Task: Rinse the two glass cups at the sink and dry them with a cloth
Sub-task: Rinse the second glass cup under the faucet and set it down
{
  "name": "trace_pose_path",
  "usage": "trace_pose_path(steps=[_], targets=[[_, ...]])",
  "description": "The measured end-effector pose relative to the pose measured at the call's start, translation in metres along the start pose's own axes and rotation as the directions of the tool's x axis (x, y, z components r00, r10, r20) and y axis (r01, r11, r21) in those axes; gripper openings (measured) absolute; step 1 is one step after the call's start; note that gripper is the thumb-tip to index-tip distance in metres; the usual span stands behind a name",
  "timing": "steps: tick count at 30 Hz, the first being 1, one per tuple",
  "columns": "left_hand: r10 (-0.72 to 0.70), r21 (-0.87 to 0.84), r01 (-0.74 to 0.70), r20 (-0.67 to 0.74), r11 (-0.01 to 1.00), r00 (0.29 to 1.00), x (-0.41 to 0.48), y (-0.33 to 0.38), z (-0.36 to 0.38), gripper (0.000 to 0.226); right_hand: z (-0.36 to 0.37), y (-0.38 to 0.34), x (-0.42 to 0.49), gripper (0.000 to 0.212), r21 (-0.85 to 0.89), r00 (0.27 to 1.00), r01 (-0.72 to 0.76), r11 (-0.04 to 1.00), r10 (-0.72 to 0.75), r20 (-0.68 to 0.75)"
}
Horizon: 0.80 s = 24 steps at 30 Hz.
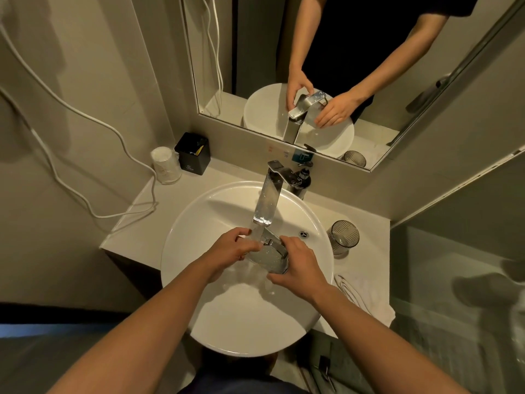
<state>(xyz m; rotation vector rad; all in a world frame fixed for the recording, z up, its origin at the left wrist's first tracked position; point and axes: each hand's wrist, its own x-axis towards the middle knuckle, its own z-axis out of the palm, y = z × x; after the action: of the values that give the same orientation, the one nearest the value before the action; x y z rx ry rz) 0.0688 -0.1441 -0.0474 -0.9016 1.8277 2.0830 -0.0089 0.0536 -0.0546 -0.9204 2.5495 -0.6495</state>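
Over the middle of the white round basin (pixel 199 251) I hold a glass cup (pixel 268 255) under the tap's running water. My left hand (pixel 231 251) grips its left side, and my right hand (pixel 298 268) wraps its right side and bottom. The cup is tilted and full of bubbling water. A second ribbed glass cup (pixel 343 236) stands upright on the counter to the right of the basin. A white cloth (pixel 366 297) lies on the counter at the front right, beside the basin. The tall chrome tap (pixel 268 200) reaches over the basin from the back.
A black box (pixel 193 153) and wrapped paper cups (pixel 164 166) stand at the counter's back left corner. White cables (pixel 99 194) trail across the left wall onto the counter. A dark soap dispenser (pixel 302 180) sits behind the tap. A mirror (pixel 369 81) hangs above.
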Motion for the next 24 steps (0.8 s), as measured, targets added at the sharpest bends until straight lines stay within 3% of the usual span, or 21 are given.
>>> trace_pose_path(steps=[3, 8, 13, 20, 24], targets=[[0.038, 0.001, -0.038, 0.022, 0.999, 0.999, 0.004, -0.003, -0.003, 0.083, -0.004, 0.003, 0.002, 0.090, 0.017, 0.999, 0.012, 1.000, -0.013, 0.031], [0.027, -0.024, -0.029, -0.064, 0.999, 0.998, 0.004, 0.000, 0.001, 0.084, -0.005, 0.001, 0.000, 0.091, 0.044, 0.999, 0.008, 0.999, -0.009, 0.033], [-0.040, -0.050, 0.035, -0.116, 0.998, 0.992, 0.004, -0.006, 0.004, 0.060, 0.003, -0.002, -0.009, 0.083, -0.014, 0.999, 0.002, 1.000, -0.002, -0.033], [-0.042, 0.003, 0.042, -0.041, 0.999, 0.998, 0.005, -0.003, 0.009, 0.051, 0.005, -0.005, -0.010, 0.069, -0.109, 0.994, -0.035, 0.993, 0.023, -0.103], [0.014, -0.006, -0.014, 0.068, 1.000, 0.998, 0.004, 0.001, 0.002, 0.059, 0.001, -0.003, -0.004, 0.068, -0.080, 0.995, -0.037, 0.996, 0.029, -0.099]])
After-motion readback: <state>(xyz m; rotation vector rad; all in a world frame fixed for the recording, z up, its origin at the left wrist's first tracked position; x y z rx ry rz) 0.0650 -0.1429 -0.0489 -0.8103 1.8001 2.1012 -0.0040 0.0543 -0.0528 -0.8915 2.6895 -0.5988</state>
